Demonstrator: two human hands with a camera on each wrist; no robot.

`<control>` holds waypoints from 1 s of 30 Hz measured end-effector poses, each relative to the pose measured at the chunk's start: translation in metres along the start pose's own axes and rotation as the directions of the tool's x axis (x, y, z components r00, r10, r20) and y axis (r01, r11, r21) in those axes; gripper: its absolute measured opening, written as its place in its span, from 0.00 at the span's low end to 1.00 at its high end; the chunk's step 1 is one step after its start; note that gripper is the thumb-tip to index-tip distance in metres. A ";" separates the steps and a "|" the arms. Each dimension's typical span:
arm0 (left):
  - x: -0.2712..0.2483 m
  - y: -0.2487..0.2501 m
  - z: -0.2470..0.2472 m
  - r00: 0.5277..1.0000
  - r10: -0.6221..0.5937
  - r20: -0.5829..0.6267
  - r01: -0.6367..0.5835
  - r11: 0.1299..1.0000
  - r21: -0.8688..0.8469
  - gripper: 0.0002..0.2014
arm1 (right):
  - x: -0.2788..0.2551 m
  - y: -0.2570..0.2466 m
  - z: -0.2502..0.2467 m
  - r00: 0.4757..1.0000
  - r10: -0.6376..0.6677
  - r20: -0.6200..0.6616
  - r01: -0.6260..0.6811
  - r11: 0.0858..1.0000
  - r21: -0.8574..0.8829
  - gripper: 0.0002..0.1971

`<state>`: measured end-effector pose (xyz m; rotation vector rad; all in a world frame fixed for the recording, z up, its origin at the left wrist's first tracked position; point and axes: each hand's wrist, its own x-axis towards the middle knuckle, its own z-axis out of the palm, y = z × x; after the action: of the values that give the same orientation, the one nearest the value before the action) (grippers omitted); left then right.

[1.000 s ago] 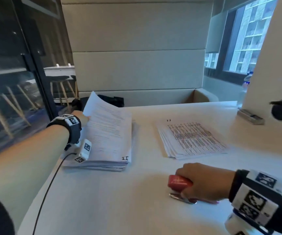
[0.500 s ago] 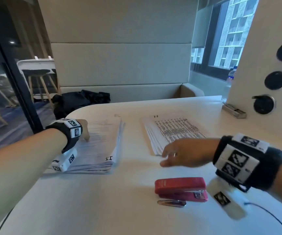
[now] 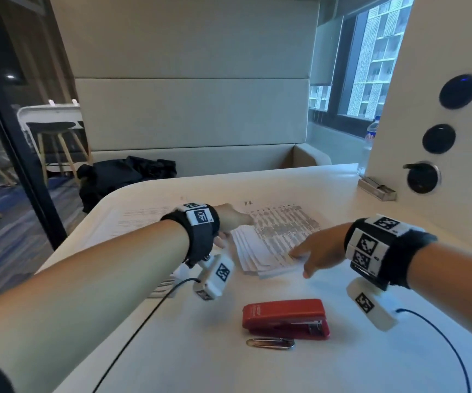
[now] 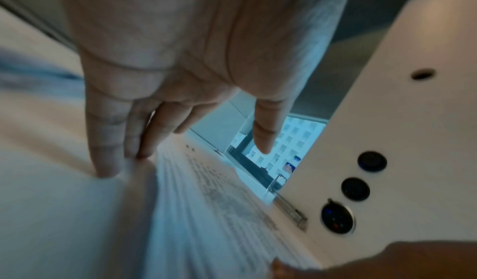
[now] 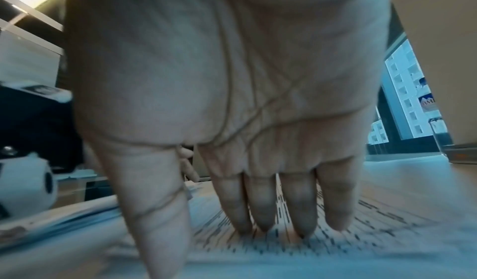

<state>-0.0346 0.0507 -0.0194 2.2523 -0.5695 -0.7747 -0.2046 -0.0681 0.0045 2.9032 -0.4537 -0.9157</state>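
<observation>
Lying fanned out on the far middle of the white table (image 3: 257,370), the stack of white sheets printed with dense rows of dark characters (image 3: 274,242) has its edges stepped toward the near left corner. The left hand (image 3: 230,222) meets the stack's left side: its straight fingers (image 4: 108,161) touch the stepped paper edges at table level, while the thumb is held up over the top sheet, apart from it, so this hand is released and grasps nothing. The right hand (image 3: 318,251) comes in from the right with its palm down; its four straight fingers (image 5: 300,212) press their tips on the printed top sheet near the stack's near edge, and the thumb points down at the near edge, though the blur hides whether it touches paper or table. This hand is also released, with nothing gripped. Both wrists wear black bands with black-and-white square markers. Near the stack, on the camera side, a red plastic stapler (image 3: 286,317) lies flat, and a silver metal paper clip (image 3: 270,343) lies just beside its near edge. To the left, a second pile of white printed paper (image 3: 138,219) lies largely hidden behind the left forearm. At the right stands a white panel with round dark sockets (image 3: 439,139), and a black bundle of cloth (image 3: 127,174) rests on the beige bench beyond the table.
</observation>
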 end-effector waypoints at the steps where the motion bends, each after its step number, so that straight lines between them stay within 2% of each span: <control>1: -0.002 0.005 0.003 1.000 0.002 0.008 -0.002 0.997 -0.077 0.20 | -0.004 0.000 -0.001 1.000 -0.018 0.014 0.018 1.000 -0.002 0.31; 2: -0.003 0.008 0.006 1.000 -0.005 0.017 0.008 0.988 -0.153 0.22 | -0.008 -0.001 -0.001 0.999 -0.034 0.026 0.035 0.999 -0.003 0.30; 3: -0.001 0.010 0.008 1.000 -0.009 0.023 0.014 0.979 -0.202 0.27 | -0.011 -0.002 -0.001 0.998 -0.050 0.036 0.050 0.999 -0.008 0.30; 5: -0.003 0.012 0.013 0.997 -0.027 0.068 0.042 0.972 -0.230 0.35 | -0.017 -0.005 0.000 0.997 -0.060 0.043 0.061 0.998 -0.021 0.30; 8: -0.009 0.015 0.028 0.998 0.036 0.059 -0.027 0.989 -0.144 0.24 | -0.019 -0.008 0.003 0.998 -0.060 0.036 0.061 0.998 -0.019 0.30; 10: -0.013 0.019 0.031 0.995 0.099 -0.009 -0.099 0.995 0.028 0.26 | -0.020 -0.007 0.004 0.998 -0.054 0.035 0.054 0.999 -0.005 0.31; 12: -0.015 0.021 0.030 0.985 0.161 -0.057 -0.157 0.985 0.066 0.32 | -0.020 -0.005 0.006 0.998 -0.058 0.026 0.058 0.998 -0.002 0.31; 14: -0.015 0.021 0.027 0.979 0.200 -0.038 -0.198 0.979 0.041 0.32 | -0.021 -0.005 0.008 0.998 -0.053 0.028 0.053 0.998 -0.016 0.31; 17: -0.017 0.015 0.026 0.977 0.183 -0.110 -0.178 0.983 0.052 0.26 | -0.021 -0.002 0.012 0.997 -0.076 0.018 0.076 0.997 0.023 0.30; 21: -0.018 0.009 0.023 0.970 0.178 -0.163 -0.178 0.984 0.010 0.24 | -0.023 0.008 0.018 0.996 -0.084 -0.007 0.085 0.987 0.138 0.25; 26: -0.020 0.004 0.011 0.952 0.150 -0.266 -0.191 0.973 -0.133 0.22 | -0.028 0.020 0.019 0.993 0.000 -0.121 0.032 0.963 0.269 0.22; 28: -0.022 0.003 0.007 0.947 0.120 -0.297 -0.190 0.958 -0.216 0.22 | -0.024 0.023 0.018 0.977 0.102 -0.185 -0.015 0.907 0.420 0.19; 29: -0.024 0.002 0.006 0.946 0.101 -0.308 -0.185 0.949 -0.257 0.23 | -0.021 0.026 0.017 0.967 0.138 -0.212 -0.004 0.846 0.533 0.17; 30: -0.021 0.001 0.006 0.945 0.090 -0.314 -0.191 0.932 -0.309 0.25 | -0.018 0.027 0.014 0.967 0.181 -0.179 -0.015 0.742 0.670 0.17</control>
<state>-0.0540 0.0597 -0.0143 1.9360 -0.4149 -0.4121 -0.2340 -0.0880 0.0069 3.4980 -1.1051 -0.4265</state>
